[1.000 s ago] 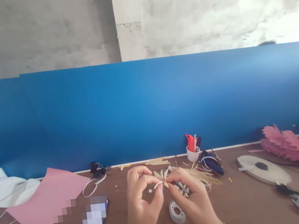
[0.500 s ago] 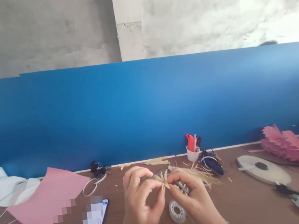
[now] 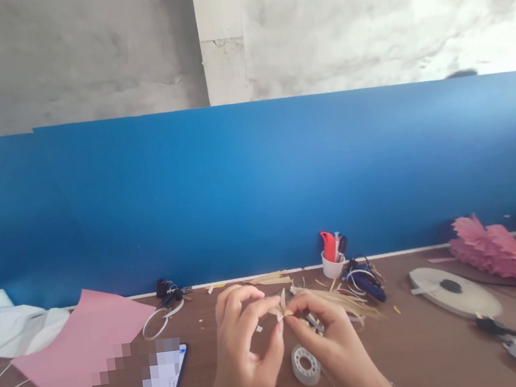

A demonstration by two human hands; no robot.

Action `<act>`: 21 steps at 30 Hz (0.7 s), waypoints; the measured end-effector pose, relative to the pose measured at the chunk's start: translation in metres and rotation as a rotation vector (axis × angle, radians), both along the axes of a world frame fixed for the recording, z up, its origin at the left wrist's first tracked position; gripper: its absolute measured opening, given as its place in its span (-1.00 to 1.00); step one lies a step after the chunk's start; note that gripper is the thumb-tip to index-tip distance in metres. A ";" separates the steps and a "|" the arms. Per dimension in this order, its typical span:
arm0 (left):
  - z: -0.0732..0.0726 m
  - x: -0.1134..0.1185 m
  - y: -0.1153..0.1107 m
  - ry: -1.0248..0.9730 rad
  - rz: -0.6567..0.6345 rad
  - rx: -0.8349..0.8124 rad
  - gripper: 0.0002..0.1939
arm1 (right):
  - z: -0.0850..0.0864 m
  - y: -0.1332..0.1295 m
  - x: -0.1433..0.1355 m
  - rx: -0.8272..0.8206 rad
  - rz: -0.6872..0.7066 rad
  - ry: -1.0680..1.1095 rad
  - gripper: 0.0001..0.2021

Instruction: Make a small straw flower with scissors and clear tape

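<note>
Beige petals (image 3: pixel 283 298) between hands (image 3: pixel 247 344); phone (image 3: pixel 172 386) reads "15".

Craft workspace, brown table (image 3: pixel 411 356), blue partition (image 3: pixel 256 181), tape roll (image 3: pixel 308 380), pleated pink paper (image 3: pixel 502 252)

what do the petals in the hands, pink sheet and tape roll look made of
Petals: matte paper or dried leaf, perhaps, being thin and straw-coloured.
Pink sheet: likely matte paper, thin with crisp edges.
Tape roll: apparently smooth plastic core with regular holes, translucent outside.

so 2 hands (image 3: pixel 249 343) (image 3: pixel 327 334), 1 petalled piece (image 3: pixel 284 300), 1 small tape roll (image 3: pixel 308 376), 1 white cup (image 3: pixel 333 267), 1 phone (image 3: pixel 174 380), 1 flat pink sheet (image 3: pixel 89 343)
</note>
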State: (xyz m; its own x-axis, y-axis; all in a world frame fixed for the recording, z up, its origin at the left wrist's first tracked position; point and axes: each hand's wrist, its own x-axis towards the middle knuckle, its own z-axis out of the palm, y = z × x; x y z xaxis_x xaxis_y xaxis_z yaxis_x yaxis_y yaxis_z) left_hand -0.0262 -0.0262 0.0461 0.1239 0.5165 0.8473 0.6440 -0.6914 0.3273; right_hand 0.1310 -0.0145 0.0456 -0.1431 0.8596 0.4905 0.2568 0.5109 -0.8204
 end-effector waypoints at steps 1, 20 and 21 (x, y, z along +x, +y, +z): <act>-0.001 0.000 0.001 0.000 0.011 0.006 -0.73 | 0.000 0.000 -0.001 0.022 0.004 0.001 -0.88; -0.004 0.010 -0.001 -0.042 0.041 0.139 -0.81 | -0.006 0.003 0.000 0.083 0.019 0.116 -0.94; -0.003 0.009 -0.001 -0.028 0.063 0.170 -0.82 | -0.005 0.003 0.000 0.103 0.020 0.092 -0.93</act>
